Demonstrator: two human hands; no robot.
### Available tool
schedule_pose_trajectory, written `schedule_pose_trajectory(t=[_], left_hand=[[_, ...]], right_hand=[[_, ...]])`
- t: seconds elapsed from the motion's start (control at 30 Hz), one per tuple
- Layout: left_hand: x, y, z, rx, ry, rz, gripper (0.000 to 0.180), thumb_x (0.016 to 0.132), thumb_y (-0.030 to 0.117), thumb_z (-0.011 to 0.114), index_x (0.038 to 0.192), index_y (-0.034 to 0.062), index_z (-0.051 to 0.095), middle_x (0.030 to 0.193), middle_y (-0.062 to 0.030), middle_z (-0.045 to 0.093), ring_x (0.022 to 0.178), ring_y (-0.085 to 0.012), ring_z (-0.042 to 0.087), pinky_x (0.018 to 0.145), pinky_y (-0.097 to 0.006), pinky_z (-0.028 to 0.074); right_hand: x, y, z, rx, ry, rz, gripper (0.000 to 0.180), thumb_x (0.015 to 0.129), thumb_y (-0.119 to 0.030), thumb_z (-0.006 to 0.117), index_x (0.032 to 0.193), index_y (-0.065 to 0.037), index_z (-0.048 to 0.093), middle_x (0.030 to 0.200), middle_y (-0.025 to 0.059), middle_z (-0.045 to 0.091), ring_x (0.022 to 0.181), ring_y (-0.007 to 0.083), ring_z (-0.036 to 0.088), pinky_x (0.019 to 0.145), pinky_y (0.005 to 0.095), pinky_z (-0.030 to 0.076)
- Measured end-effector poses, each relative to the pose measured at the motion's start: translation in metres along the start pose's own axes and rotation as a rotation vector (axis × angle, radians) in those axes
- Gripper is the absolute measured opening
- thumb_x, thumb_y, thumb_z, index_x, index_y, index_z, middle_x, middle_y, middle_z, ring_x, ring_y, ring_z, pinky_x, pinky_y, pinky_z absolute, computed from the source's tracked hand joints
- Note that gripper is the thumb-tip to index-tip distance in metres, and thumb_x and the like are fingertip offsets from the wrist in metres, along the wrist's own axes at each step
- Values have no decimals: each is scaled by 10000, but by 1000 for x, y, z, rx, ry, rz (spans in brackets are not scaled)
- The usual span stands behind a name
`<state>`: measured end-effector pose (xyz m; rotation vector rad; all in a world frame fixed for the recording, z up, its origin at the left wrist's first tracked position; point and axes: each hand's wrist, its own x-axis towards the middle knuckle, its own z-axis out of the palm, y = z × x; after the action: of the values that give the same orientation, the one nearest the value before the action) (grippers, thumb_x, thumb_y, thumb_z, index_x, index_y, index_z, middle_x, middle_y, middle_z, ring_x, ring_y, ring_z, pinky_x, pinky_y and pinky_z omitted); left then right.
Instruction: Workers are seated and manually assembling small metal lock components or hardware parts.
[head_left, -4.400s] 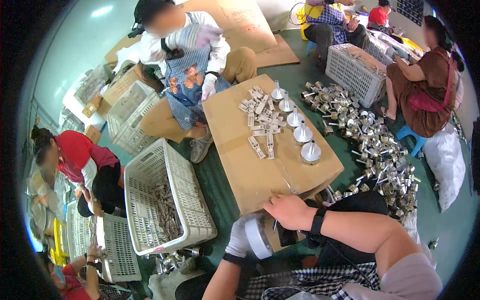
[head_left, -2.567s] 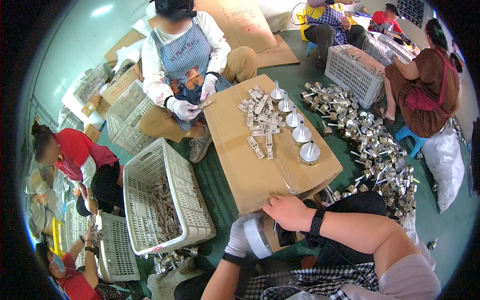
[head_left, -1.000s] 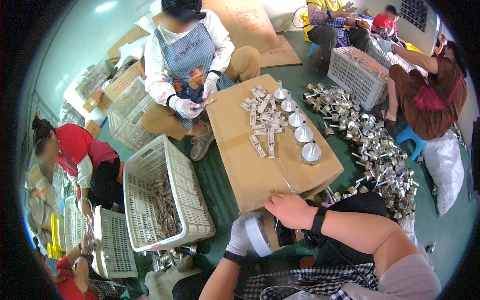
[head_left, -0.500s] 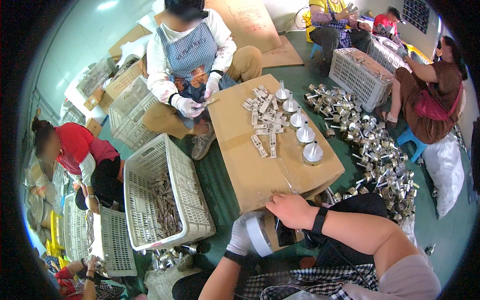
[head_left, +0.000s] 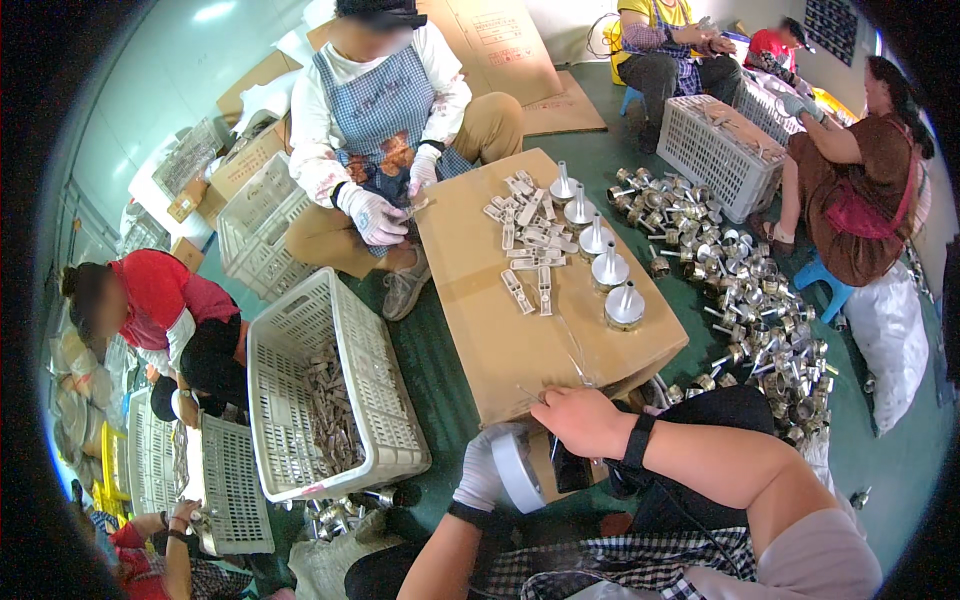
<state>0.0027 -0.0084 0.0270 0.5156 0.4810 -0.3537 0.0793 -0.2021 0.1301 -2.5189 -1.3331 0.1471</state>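
Observation:
My left hand (head_left: pixel 481 468), in a white glove, is closed around a white tape roll (head_left: pixel 519 474) at the near edge of the cardboard box (head_left: pixel 465 330). Bare and with fingers pressed together, my right hand (head_left: pixel 583 420) lies at that same edge. What its fingertips hold is hidden; a thin strand shows beside them. On the box top lie several pale clip-like metal parts (head_left: pixel 535 235). Along its right side stand several silver round caps with upright stems (head_left: pixel 625 307). A dark object (head_left: pixel 570 468) sits under my right hand, partly covered.
Loose metal fittings (head_left: pixel 750 300) cover the floor on the right. A white plastic crate (head_left: pixel 400 440) with metal strips stands left of the box. Across from me, a gloved co-worker's hand (head_left: pixel 372 215) handles a small part. Other people sit at both sides near crates (head_left: pixel 690 160).
My hands and the tape roll stay nearly where they were. The co-worker opposite shifts their head and hands slightly. The seated person at right raises their head, and people at left shift a little.

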Motion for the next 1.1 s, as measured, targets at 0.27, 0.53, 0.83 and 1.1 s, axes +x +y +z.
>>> schedule_pose_trajectory(t=[0.27, 0.53, 0.83, 1.1], left_hand=[[-1, -1, -3, 27, -13, 23, 235, 871, 109, 447, 980, -49, 583, 820, -122, 610, 684, -240, 584, 635, -341, 501], [-1, -2, -6, 74, -53, 50, 231, 873, 127, 455, 979, -32, 584, 824, -112, 617, 698, -236, 583, 650, -336, 498], [1, -1, -6, -40, -5, -12, 226, 852, 154, 493, 936, -32, 590, 815, -119, 617, 708, -248, 582, 660, -354, 493], [-1, -1, -2, 100, 6, 14, 211, 853, 172, 472, 891, 9, 600, 787, -109, 629, 700, -235, 595, 662, -338, 499]], right_hand=[[0, -2, -4, -8, -14, 9, 157, 748, -79, 530, 891, -18, 551, 854, 156, 581, 859, 309, 595, 695, 398, 516], [0, -2, -3, -12, -32, 11, 173, 723, -57, 533, 892, -18, 525, 864, 146, 559, 856, 302, 588, 678, 391, 499], [0, -2, -3, 4, -44, 25, 172, 723, -56, 533, 890, -16, 527, 887, 149, 560, 872, 303, 584, 692, 392, 499], [0, -2, -1, 1, -34, 21, 179, 726, -53, 526, 900, -12, 523, 884, 152, 559, 871, 305, 582, 702, 390, 496]])
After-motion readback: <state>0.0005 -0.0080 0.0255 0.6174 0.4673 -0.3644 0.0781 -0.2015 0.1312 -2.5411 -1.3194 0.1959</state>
